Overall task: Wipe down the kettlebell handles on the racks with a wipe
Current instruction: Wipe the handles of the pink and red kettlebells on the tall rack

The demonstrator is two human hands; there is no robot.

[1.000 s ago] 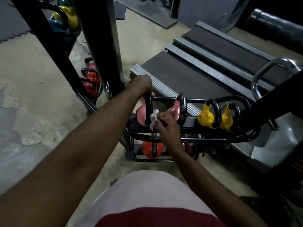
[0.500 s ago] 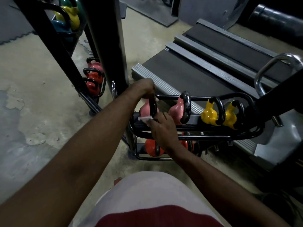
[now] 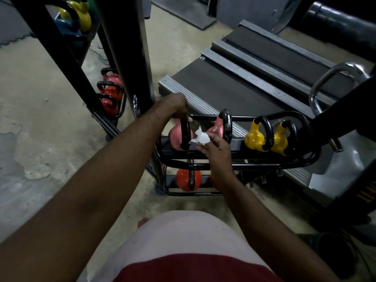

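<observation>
My left hand (image 3: 179,107) grips the black handle (image 3: 185,133) of the pink kettlebell (image 3: 174,137) at the left end of the rack (image 3: 254,165). My right hand (image 3: 216,147) pinches the wipe (image 3: 201,137) just beside it. I should rub all round, pressing hard.

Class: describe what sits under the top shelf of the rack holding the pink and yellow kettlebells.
An orange kettlebell with a black handle stands on the lower shelf. The right hand and its wrist cover most of whatever sits beside it.

Only some orange lettering (image 3: 366,197) is showing, on the black machine frame (image 3: 358,180) at four o'clock, too dim to read.
</observation>
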